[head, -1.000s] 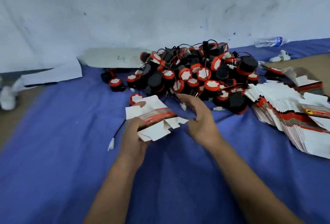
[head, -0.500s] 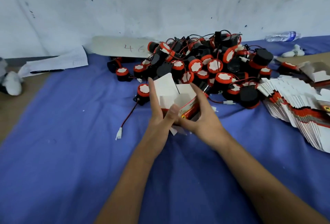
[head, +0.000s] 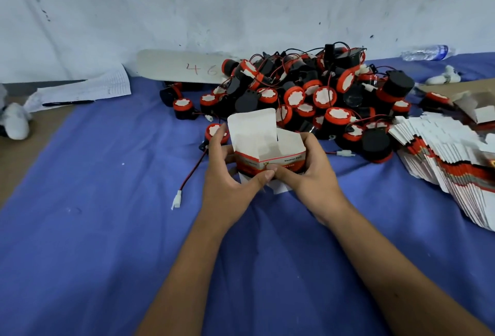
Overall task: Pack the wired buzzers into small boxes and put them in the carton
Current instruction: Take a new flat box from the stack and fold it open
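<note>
Plainly, the job was near its start: both hands, left (head: pixel 230 183) and right (head: pixel 313 177), had their grip clamped on 1 small box (head: pixel 267 148), erected, top flap up, apparently empty, held just above the blue worktop (head: pixel 107 228). The buzzers (head: pixel 308 94) lay heaped just behind it, flat box blanks (head: pixel 442 158) stacked at right. No carton could be identified. Bare cloth lay open at left and near the person.

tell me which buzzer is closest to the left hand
The lone buzzer just behind the left hand, apart from the pile; its red-black wire trails toward the viewer on the blue cloth.
</note>
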A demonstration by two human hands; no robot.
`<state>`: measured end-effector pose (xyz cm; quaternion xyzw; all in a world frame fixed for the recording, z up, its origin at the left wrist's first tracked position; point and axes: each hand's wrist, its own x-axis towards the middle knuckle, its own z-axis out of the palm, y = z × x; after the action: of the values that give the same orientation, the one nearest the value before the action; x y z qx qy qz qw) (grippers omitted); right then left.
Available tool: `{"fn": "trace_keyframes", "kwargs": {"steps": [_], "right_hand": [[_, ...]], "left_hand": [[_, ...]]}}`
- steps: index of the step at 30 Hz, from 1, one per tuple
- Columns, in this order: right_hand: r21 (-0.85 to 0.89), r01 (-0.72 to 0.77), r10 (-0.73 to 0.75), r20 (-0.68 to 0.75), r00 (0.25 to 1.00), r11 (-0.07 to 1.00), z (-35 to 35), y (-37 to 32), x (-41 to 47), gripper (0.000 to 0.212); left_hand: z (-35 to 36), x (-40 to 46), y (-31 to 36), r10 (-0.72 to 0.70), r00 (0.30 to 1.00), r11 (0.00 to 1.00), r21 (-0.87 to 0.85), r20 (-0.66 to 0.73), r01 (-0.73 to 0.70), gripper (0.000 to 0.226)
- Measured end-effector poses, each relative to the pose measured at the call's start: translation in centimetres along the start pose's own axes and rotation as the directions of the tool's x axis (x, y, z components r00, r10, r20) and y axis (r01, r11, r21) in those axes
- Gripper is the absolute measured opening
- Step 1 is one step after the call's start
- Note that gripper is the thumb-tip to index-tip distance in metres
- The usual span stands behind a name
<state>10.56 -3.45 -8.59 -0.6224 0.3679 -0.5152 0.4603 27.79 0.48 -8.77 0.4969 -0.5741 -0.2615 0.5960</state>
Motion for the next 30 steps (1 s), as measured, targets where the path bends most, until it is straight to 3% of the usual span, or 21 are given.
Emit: {"fn": "trace_keyframes", "kwargs": {"steps": [5,9,14,19,23,30], "right_hand": [[-0.017,0.048,-0.046,0.084,0.995,0.999,0.4,-0.5,-0.3,0.066],[-0.048,0.079,-0.068,0.197,0.978,0.996,-0.3,-1.2,-0.6,0.082],[-0.163,0.121,-0.071,0.287,0.955,0.979,-0.5,-1.9,-0.8,0.072],[-0.125,0.098,-0.049,0.342,0.938,0.987,-1.0,-2.3,-0.9,0.077],[-0.036,0.058,-0.039,0.4,0.916,0.998,-1.1,-1.9,-0.9,0.082],[-0.019,0.054,-0.049,0.192,0.98,0.998,-0.4,-1.4,-0.8,0.049]], "left_hand": [[0.3,0.1,0.5,-0.122,0.992,0.991,-0.049,0.028,0.123,0.078],[0.3,0.1,0.9,-0.237,0.969,0.931,-0.3,-0.068,0.207,0.065],[-0.5,0.3,1.4,-0.355,0.935,0.893,-0.294,0.002,0.34,0.024],[-0.9,0.5,2.1,-0.506,0.85,0.742,-0.429,0.148,0.516,0.051],[-1.5,0.5,2.1,-0.475,0.84,0.738,-0.401,0.262,0.542,0.06],[-0.9,0.4,2.3,-0.378,0.894,0.72,-0.53,0.242,0.448,0.074]]}}
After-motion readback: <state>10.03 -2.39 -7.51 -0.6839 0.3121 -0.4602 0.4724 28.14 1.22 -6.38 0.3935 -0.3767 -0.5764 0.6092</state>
